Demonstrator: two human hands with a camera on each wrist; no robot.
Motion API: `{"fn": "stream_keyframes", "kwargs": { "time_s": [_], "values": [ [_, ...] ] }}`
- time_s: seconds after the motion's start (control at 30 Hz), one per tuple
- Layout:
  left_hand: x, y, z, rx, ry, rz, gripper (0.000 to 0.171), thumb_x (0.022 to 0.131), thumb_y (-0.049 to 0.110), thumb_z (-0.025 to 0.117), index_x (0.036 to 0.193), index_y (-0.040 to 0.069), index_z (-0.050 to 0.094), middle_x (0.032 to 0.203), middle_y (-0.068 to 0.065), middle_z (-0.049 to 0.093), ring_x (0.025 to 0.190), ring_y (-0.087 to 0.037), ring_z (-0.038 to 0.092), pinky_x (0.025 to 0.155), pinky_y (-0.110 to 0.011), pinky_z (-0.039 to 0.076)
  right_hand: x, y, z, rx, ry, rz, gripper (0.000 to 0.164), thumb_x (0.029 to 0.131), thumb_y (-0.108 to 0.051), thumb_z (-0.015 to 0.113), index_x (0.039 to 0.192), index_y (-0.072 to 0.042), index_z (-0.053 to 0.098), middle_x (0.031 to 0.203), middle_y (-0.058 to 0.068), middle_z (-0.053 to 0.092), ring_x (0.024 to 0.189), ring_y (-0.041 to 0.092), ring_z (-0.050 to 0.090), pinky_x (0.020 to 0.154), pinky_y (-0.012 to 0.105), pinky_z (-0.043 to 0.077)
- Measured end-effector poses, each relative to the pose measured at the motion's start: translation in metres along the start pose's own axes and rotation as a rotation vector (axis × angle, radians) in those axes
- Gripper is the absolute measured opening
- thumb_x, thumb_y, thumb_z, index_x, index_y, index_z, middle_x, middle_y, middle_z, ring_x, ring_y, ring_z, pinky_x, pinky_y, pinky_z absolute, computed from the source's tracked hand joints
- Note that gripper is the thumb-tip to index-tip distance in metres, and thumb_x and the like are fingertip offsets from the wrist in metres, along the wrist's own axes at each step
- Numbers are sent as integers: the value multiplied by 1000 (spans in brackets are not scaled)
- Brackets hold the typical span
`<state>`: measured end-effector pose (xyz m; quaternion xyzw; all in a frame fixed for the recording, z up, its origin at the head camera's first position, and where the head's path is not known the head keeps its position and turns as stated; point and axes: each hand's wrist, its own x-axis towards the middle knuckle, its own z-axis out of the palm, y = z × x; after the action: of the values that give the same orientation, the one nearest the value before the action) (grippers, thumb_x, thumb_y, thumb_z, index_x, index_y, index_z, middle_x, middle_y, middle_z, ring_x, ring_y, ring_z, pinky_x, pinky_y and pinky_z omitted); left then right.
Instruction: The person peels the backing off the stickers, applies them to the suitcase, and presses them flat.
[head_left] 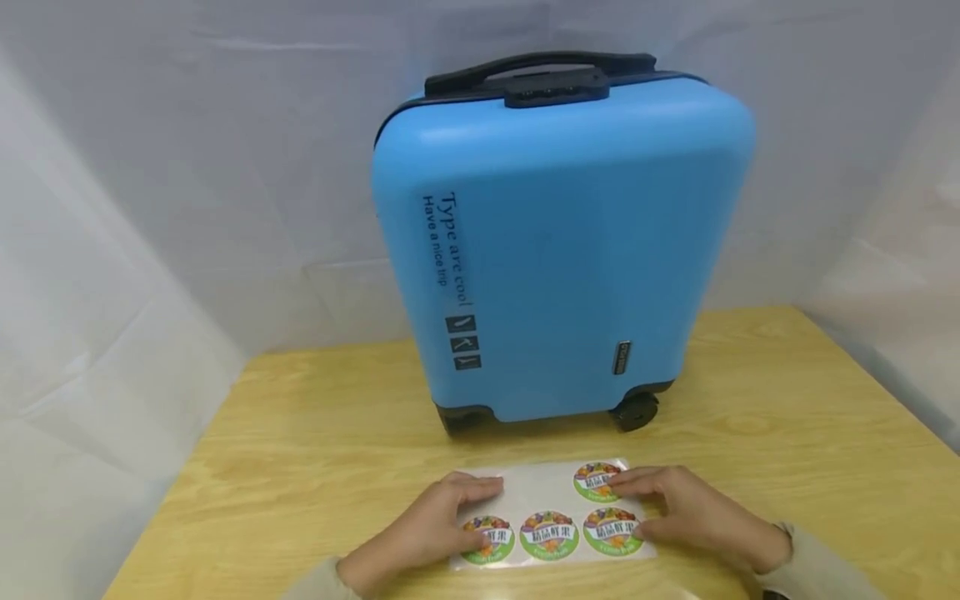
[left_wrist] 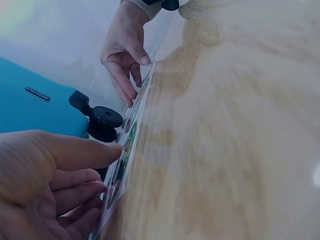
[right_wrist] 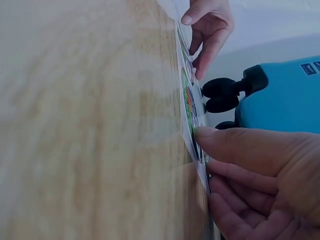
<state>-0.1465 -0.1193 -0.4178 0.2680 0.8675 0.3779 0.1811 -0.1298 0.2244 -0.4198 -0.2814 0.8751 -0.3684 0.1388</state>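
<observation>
A white sheet (head_left: pixel 536 493) with several round fruit stickers lies flat on the table in front of a blue suitcase (head_left: pixel 570 250). At its left end is my left hand (head_left: pixel 433 521), thumb over the lower left sticker (head_left: pixel 501 546) and fingers reaching across the upper left part. My right hand (head_left: pixel 686 512) rests at the right end, fingertips on the upper right sticker (head_left: pixel 592 482) and thumb at the edge of the lower right one (head_left: pixel 611 533). Both hands have extended, relaxed fingers, as the wrist views show. Another sticker (head_left: pixel 549 536) sits between them, uncovered.
The suitcase stands upright on its wheels (head_left: pixel 636 411), its black handle (head_left: pixel 540 67) on top. Beneath everything is a wooden table (head_left: pixel 300 450). Pale sheeting (head_left: pixel 225 167) hangs behind and at both sides.
</observation>
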Motion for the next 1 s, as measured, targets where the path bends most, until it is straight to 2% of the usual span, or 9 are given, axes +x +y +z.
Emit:
{"fn": "stream_keyframes", "kwargs": {
  "time_s": [0.17, 0.27, 0.4, 0.6, 0.73, 0.87, 1.0],
  "values": [
    [-1, -2, 0, -1, -6, 19, 61, 77, 18, 78, 132, 5, 54, 136, -5, 52, 123, -26, 46, 104, -45, 38, 0, 0, 1, 30, -4, 19, 45, 81, -28, 73, 121, -10, 64, 129, 9, 58, 121, 39, 48, 97, 37, 46],
    [0, -1, -2, 7, -2, 37, 61, 77, 18, 77, 131, 3, 54, 135, -8, 53, 124, -28, 47, 104, -44, 38, 1, 0, 0, 96, -13, 38, 44, 82, -29, 73, 120, -8, 64, 130, 12, 57, 122, 42, 46, 95, 37, 47],
    [2, 1, -5, -29, -15, 27, 60, 78, 17, 76, 132, 2, 53, 136, -9, 53, 127, -29, 45, 104, -44, 37, 3, 2, -3, 183, -17, 63, 39, 84, -26, 72, 119, -10, 65, 129, 16, 57, 122, 43, 45, 92, 38, 49],
    [6, 5, -10, -63, 5, 10, 54, 80, 14, 75, 129, 1, 56, 133, -11, 55, 126, -30, 47, 102, -44, 40, 7, 4, -7, 300, 48, 120, 31, 88, -18, 67, 118, -8, 66, 124, 20, 58, 111, 35, 57, 82, 30, 53],
    [10, 8, -12, -78, 16, 20, 53, 82, 15, 74, 129, 2, 56, 133, -12, 55, 125, -29, 48, 101, -43, 41, 10, 7, -10, 302, 99, 120, 33, 89, -15, 65, 118, 1, 63, 117, 20, 62, 101, 25, 63, 78, 24, 52],
    [17, 13, -9, -91, 5, 40, 52, 84, 16, 72, 131, 5, 55, 133, -9, 55, 125, -27, 49, 101, -42, 42, 14, 12, -13, 247, 131, 99, 34, 87, -9, 65, 117, 8, 61, 111, 20, 65, 96, 21, 64, 77, 22, 52],
    [23, 19, -6, -60, 7, 61, 51, 84, 16, 72, 131, 5, 55, 133, -7, 55, 122, -24, 51, 100, -38, 44, 16, 13, -14, 227, 143, 90, 33, 85, -6, 67, 114, 10, 61, 107, 22, 66, 91, 20, 65, 75, 22, 53]
  ]
}}
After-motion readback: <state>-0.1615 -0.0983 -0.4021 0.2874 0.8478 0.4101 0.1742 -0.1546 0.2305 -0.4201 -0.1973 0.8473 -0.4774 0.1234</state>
